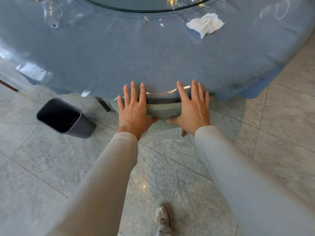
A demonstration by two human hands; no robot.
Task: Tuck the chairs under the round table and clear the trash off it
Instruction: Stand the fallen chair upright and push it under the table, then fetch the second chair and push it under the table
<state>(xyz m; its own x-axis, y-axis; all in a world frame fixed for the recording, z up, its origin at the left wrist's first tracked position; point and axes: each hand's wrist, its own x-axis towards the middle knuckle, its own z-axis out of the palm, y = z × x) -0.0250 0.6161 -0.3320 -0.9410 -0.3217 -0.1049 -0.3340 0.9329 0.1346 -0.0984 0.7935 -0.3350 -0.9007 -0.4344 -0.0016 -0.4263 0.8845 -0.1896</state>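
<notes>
The round table [119, 62] fills the upper half of the view, covered in a blue cloth under clear plastic. A green ribbed chair [162, 110] is pushed in under its near edge; only the top of the backrest shows. My left hand [133, 109] and my right hand [191, 107] lie flat on the backrest's top, fingers spread and pointing at the table, thumbs hooked around the back. A crumpled white tissue [206, 24] lies on the table at the upper right.
A dark grey bin [66, 116], tilted and empty, stands on the tiled floor left of the chair. A glass turntable [150, 5] sits at the table's centre. Clear plastic cups [52, 12] lie on the table at far left and far right [279, 11]. My shoe [163, 217] shows below.
</notes>
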